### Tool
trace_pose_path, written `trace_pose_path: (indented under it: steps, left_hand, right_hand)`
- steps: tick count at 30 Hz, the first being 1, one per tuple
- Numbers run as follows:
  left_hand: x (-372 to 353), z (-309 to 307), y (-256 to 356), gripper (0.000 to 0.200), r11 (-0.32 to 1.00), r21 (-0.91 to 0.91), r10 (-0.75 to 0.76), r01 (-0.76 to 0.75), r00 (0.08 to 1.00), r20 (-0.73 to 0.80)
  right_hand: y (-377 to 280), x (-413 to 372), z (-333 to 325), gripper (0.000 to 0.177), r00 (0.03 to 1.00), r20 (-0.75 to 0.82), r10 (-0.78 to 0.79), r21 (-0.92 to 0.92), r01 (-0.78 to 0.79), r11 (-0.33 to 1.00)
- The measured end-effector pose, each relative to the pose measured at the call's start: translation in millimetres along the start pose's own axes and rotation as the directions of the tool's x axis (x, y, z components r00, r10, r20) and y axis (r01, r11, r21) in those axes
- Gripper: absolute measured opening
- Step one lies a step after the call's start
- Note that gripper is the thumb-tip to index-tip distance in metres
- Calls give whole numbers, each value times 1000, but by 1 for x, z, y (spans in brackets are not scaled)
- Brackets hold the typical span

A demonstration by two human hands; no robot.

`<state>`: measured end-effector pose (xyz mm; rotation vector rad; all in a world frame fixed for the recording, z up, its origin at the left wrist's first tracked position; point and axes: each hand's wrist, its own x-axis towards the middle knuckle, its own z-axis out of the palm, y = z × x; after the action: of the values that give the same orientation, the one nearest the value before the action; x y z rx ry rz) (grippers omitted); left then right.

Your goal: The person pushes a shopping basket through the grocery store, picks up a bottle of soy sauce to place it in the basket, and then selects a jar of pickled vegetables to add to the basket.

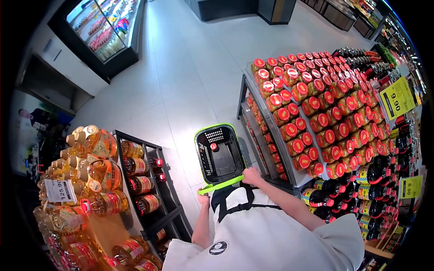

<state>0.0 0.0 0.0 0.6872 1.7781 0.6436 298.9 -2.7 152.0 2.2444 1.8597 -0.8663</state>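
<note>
A black shopping basket (220,179) with a lime-green rim is in front of my body, over the floor. My left hand (204,198) is closed around the left end of its green handle (222,184). The right end of that handle is gripped by my right hand (253,176), close to the basket's near right corner. Inside the basket, toward its far left part, a small item with a red lid (214,147) shows; its body is hard to make out.
To the right, a display (275,128) carries rows of red-lidded jars (318,119), with dark bottles (375,174) beyond. On the left, a dark rack (165,198) and stacked oil bottles (106,203) stand close by. A tiled aisle (181,77) runs ahead, past a glass-fronted cabinet (106,34).
</note>
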Motion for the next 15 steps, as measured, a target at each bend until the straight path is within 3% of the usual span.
trace_pose_path:
  steps: [2, 3, 5, 6, 9, 11, 15]
  left_hand:
    - [13, -15, 18, 47, 992, 95, 93, -88, 994, -53]
    - [-43, 1, -6, 47, 994, 82, 75, -70, 996, -54]
    - [-49, -6, 0, 53, 862, 312, 457, -400, 879, -137]
    - [-59, -9, 17, 59, 924, 204, 356, -324, 924, -142]
    - [-87, -2, 36, 63, 943, 76, 334, -325, 915, -226]
    - [-124, 4, 67, 66, 876, 246, 460, -416, 873, -161]
    - [-141, 13, 76, 64, 820, 350, 505, -452, 860, -73]
  right_hand:
    - [-14, 20, 8, 20, 997, -75, -29, 64, 34, 997]
    - [17, -32, -1, 20, 996, -71, -59, 48, 63, 997]
    - [12, -29, 6, 20, 991, -122, -58, 100, 71, 992]
    - [7, -26, 7, 20, 988, -144, -57, 115, 74, 991]
    - [1, -30, 16, 19, 975, -219, -48, 212, 96, 973]
    - [-4, -35, 21, 19, 985, -170, -23, 299, 74, 951]
    - [-1, -50, 31, 21, 991, -133, -13, 295, 52, 954]
